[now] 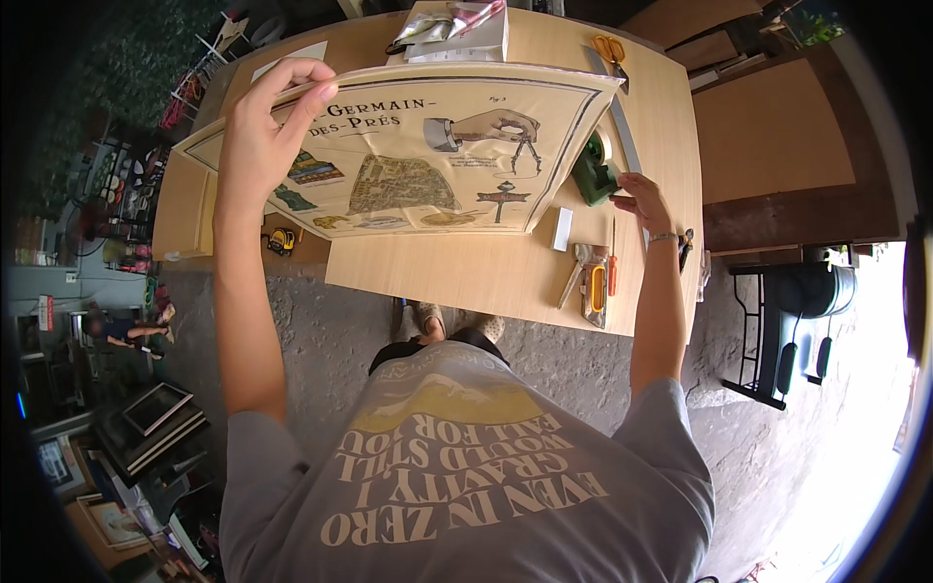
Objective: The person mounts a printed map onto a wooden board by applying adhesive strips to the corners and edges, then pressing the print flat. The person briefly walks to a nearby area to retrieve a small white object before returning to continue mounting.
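A printed poster (400, 185) on a stiff board, beige with dark borders and small illustrations, is tilted up over the wooden table (428, 260). My left hand (264, 131) pinches its top edge near the left corner, thumb in front and fingers behind. To the right of the poster, a green tape dispenser (590, 177) with a pale roll stands partly hidden by the board's edge. My right hand (648, 207) has its fingertips on the near right end of this dispenser, thumb and fingers on either side of it.
By my right forearm lie a red screwdriver (613, 270), a yellow-handled cutter (596, 290), a white block (562, 230) and pliers (686, 245). Orange scissors (610, 51) and a metal ruler (630, 146) are farther back. A white box (466, 47) stands behind the poster; a tape measure (282, 241) sits left.
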A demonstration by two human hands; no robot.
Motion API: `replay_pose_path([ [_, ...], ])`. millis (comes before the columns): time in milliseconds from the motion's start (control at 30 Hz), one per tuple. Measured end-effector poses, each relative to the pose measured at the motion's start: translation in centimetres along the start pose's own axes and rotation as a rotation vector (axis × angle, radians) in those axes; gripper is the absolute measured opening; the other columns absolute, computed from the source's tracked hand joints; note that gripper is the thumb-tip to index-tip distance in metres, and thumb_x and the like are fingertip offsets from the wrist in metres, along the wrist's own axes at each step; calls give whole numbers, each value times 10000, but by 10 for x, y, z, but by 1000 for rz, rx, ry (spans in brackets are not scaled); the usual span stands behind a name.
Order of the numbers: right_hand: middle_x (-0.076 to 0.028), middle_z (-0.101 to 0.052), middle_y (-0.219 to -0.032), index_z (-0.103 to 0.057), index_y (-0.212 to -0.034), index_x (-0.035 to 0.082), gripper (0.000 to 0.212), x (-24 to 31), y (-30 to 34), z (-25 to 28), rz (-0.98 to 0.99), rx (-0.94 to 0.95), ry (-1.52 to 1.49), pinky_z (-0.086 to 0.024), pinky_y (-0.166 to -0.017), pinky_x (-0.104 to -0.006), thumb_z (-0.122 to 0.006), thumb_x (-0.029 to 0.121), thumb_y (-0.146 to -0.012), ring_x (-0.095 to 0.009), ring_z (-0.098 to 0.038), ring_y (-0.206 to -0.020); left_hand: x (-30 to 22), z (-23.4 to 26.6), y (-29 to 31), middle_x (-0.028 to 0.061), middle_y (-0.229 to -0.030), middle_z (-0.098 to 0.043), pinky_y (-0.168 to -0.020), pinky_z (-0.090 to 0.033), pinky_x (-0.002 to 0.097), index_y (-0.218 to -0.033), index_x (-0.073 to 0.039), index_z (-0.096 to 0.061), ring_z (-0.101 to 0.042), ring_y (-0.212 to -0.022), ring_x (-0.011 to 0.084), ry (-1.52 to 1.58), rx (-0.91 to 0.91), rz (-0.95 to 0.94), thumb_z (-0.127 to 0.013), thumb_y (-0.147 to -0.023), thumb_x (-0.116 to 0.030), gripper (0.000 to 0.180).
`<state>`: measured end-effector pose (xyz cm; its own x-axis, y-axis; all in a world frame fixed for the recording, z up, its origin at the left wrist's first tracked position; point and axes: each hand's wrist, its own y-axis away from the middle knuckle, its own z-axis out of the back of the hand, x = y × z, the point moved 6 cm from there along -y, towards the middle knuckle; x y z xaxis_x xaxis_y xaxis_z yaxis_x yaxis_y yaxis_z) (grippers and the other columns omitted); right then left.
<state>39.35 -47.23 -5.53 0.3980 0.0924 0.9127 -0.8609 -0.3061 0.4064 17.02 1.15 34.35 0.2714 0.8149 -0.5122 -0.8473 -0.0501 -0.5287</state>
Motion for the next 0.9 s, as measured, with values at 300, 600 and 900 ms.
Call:
replay_pose_path([
  [300, -120, -677, -1087, -734, -976, 95, 110, -10, 69, -5, 449, -972, 1060, -549, -787, -473, -680, 130, -886, -339, -682, -936, -5, 4, 5, 55, -991, -726, -888, -513, 269, -1050, 3, -684, -672, -973, 127, -34, -30, -77, -735, -956, -107, 154],
  [600, -34, -729, -896, -752, -1132, -19, 213, 273, 206, -128, 1007, -622, 378, -548, -695, -230, -745, 27, -925, -80, -664, -771, -16, 10, 21, 32, -902, -757, -687, -530, 338, -999, -85, -703, -699, -747, 202, -58, -160, -162, -788, -901, -192, 168],
  [900, -76, -732, -861, -720, -1001, -20, 129, 377, 239, -377, 1037, 198, 924, -531, -760, -295, -718, 99, -951, -127, -667, -781, -16, 13, 25, 82, -877, -741, -719, -537, 371, -978, -36, -703, -701, -757, 256, -9, -154, -139, -801, -869, -143, 182],
])
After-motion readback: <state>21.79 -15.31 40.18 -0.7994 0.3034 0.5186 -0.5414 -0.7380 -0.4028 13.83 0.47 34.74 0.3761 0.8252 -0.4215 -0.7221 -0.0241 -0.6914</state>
